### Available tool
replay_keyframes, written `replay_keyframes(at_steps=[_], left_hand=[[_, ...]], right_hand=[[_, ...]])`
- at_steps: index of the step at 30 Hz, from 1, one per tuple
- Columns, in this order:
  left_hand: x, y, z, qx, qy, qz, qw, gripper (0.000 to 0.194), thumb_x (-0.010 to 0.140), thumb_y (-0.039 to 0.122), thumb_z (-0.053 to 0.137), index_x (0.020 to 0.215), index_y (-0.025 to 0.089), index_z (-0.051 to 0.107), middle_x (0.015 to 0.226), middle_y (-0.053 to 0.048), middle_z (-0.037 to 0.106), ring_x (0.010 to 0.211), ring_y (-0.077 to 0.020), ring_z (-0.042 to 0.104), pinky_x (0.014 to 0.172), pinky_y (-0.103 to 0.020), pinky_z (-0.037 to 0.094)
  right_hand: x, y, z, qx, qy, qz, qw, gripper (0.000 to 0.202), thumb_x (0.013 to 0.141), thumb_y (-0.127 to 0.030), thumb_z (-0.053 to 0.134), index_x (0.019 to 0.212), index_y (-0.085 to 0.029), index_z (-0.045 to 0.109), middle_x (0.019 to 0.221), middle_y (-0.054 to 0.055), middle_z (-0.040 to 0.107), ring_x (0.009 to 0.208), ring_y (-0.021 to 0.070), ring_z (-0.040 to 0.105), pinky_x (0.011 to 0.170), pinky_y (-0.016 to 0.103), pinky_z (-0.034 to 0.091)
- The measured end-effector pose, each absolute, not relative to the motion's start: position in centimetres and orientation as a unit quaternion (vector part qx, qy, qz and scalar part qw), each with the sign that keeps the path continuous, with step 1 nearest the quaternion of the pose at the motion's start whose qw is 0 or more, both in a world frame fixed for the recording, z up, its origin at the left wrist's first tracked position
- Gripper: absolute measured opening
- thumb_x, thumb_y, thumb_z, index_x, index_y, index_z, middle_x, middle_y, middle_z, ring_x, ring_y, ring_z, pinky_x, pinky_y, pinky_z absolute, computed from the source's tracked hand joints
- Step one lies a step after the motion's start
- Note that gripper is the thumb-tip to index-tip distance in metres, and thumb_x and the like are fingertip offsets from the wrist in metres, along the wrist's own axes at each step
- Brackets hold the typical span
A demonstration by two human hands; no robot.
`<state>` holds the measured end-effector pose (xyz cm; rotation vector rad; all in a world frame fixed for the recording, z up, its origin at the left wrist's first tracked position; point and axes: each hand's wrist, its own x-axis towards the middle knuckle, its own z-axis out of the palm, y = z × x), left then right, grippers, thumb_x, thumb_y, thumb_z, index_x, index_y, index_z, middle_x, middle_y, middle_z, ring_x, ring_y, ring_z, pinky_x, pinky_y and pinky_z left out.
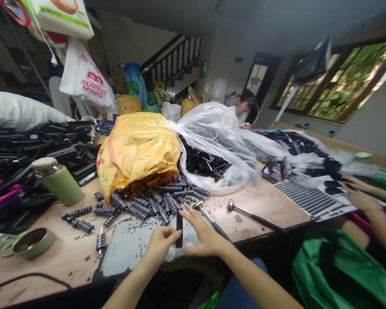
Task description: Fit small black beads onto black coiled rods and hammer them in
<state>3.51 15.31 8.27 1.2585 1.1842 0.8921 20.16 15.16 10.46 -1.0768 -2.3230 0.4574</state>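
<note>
A narrow black strip (179, 226) lies upright in my view on a grey plate (124, 242) at the table's front edge. My left hand (162, 243) is closed, its thumb and fingertips pinched at the strip's left edge. On the other side, my right hand (204, 232) is open, with thumb and fingers spread around the strip's right side; its index fingertip is near the strip's far end. Behind both hands lies a heap of black-and-white ribbed rolls (170, 201). One hammer (212, 221) rests just beyond my right hand, partly hidden by it.
A second hammer (255, 216) lies to the right, near a sheet of black pieces (312, 199). A yellow bag (141, 146) and a clear plastic bag (218, 137) stand behind. At left are a green flask (58, 182) and a cup (34, 243). A co-worker's arms (369, 201) reach in from the right.
</note>
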Motion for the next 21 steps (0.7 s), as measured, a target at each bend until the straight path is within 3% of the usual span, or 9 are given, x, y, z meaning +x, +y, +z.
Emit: replay_keyframes(at_steps=[2, 5, 8, 11, 15, 18, 21], left_hand=[[3.5, 13.9, 7.3, 0.548, 0.511, 0.352, 0.561, 0.032, 0.063, 0.044, 0.060, 0.051, 0.015, 0.054, 0.046, 0.001, 0.052, 0.047, -0.0115, 0.045, 0.049, -0.023, 0.034], [3.5, 13.1, 6.3, 0.607, 0.512, 0.310, 0.523, 0.031, 0.073, 0.042, 0.049, 0.060, 0.015, 0.057, 0.058, -0.003, 0.060, 0.058, -0.0163, 0.055, 0.056, -0.026, 0.041], [3.1, 15.5, 6.2, 0.667, 0.583, 0.318, 0.338, 0.032, 0.081, 0.033, 0.038, 0.095, 0.013, 0.059, 0.095, -0.011, 0.063, 0.091, -0.0218, 0.057, 0.081, -0.032, 0.041], [2.9, 20.0, 6.8, 0.626, 0.705, 0.268, 0.199, 0.046, 0.080, 0.024, 0.040, 0.123, 0.006, 0.040, 0.115, -0.021, 0.052, 0.106, -0.0285, 0.051, 0.089, -0.039, 0.036], [3.1, 24.6, 7.0, 0.604, 0.718, 0.258, 0.230, 0.062, 0.069, 0.008, 0.049, 0.129, 0.003, 0.033, 0.113, -0.027, 0.050, 0.102, -0.0346, 0.053, 0.084, -0.044, 0.038], [2.3, 25.2, 6.6, 0.605, 0.692, 0.285, 0.272, 0.062, 0.064, 0.006, 0.052, 0.125, 0.006, 0.040, 0.111, -0.021, 0.053, 0.103, -0.0302, 0.053, 0.085, -0.038, 0.038], [0.4, 24.0, 6.1, 0.597, 0.656, 0.313, 0.341, 0.056, 0.067, 0.012, 0.052, 0.122, 0.006, 0.042, 0.094, -0.013, 0.060, 0.088, -0.0228, 0.058, 0.075, -0.032, 0.044]], right_hand=[[20.2, 13.8, 10.1, -0.400, -0.863, 0.204, 0.232, 0.094, 0.057, -0.044, 0.070, 0.136, -0.020, 0.025, 0.143, 0.013, 0.018, 0.129, 0.0268, 0.022, 0.103, 0.041, 0.026], [20.1, 12.9, 8.4, -0.442, -0.837, 0.217, 0.238, 0.100, 0.050, -0.047, 0.073, 0.134, -0.018, 0.027, 0.137, 0.014, 0.029, 0.126, 0.0263, 0.028, 0.102, 0.039, 0.028], [20.4, 13.2, 6.5, -0.528, -0.793, 0.198, 0.229, 0.109, 0.044, -0.050, 0.075, 0.134, -0.013, 0.025, 0.134, 0.018, 0.031, 0.125, 0.0294, 0.027, 0.103, 0.042, 0.026], [20.7, 13.8, 5.3, -0.604, -0.753, 0.183, 0.184, 0.110, 0.043, -0.052, 0.075, 0.133, -0.009, 0.028, 0.133, 0.020, 0.032, 0.125, 0.0317, 0.027, 0.103, 0.043, 0.024], [20.9, 14.3, 4.8, -0.627, -0.743, 0.192, 0.136, 0.110, 0.043, -0.055, 0.075, 0.133, -0.011, 0.029, 0.134, 0.018, 0.032, 0.126, 0.0327, 0.027, 0.103, 0.044, 0.023], [21.3, 14.1, 5.0, -0.630, -0.737, 0.202, 0.141, 0.111, 0.042, -0.053, 0.076, 0.134, -0.012, 0.028, 0.135, 0.017, 0.032, 0.126, 0.0326, 0.026, 0.104, 0.044, 0.021], [21.5, 13.2, 5.4, -0.616, -0.727, 0.233, 0.198, 0.114, 0.041, -0.051, 0.077, 0.134, -0.011, 0.027, 0.135, 0.018, 0.030, 0.127, 0.0313, 0.024, 0.105, 0.043, 0.020]])
